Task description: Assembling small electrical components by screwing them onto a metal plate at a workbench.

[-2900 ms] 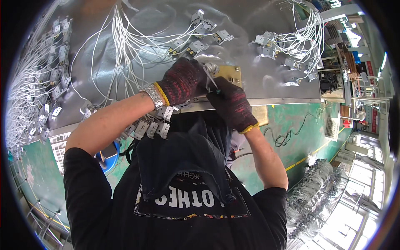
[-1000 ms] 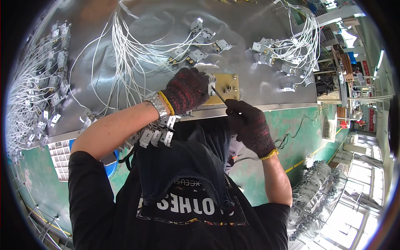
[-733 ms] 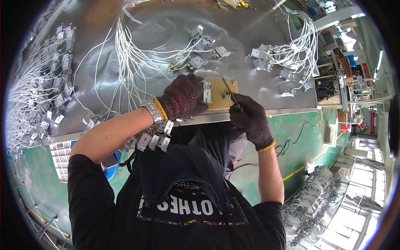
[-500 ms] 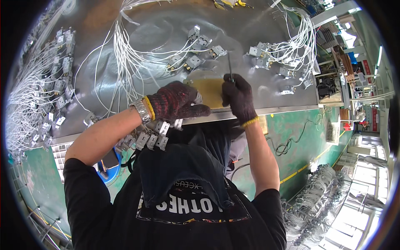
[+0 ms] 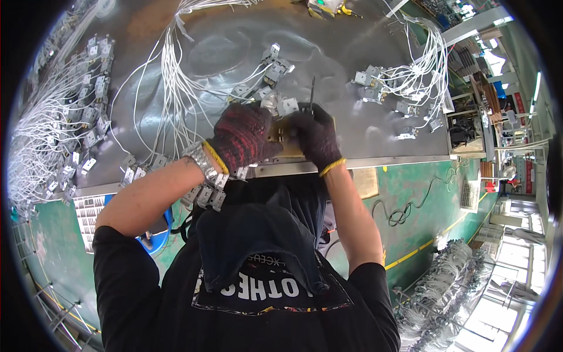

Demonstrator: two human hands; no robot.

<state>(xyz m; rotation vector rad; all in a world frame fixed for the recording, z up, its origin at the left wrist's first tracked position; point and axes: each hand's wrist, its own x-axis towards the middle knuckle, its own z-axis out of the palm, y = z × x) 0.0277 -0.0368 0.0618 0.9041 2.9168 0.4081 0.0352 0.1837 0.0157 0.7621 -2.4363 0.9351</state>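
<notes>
My left hand (image 5: 243,136), in a dark red-flecked knit glove, is curled at the near edge of the metal-topped table. At its fingertips is a small silver connector (image 5: 287,107), which it seems to grip. My right hand (image 5: 315,138), gloved in dark knit with a yellow cuff, is closed on a thin dark-shafted tool like a screwdriver (image 5: 312,92). The shaft points away from me. Beneath both hands lies a brass-coloured plate (image 5: 291,151), partly hidden. More white-wired connectors (image 5: 277,69) lie just beyond my hands.
White cable bundles with connectors (image 5: 88,100) crowd the table's left side. Another wired cluster (image 5: 375,82) lies at the right. A few connectors (image 5: 206,196) hang at the near edge by my left forearm. Yellow-and-white items (image 5: 328,7) sit at the far edge.
My right hand has moved left, close to my left hand, with the tool. A silver connector now shows at my left fingertips, over the brass plate.
</notes>
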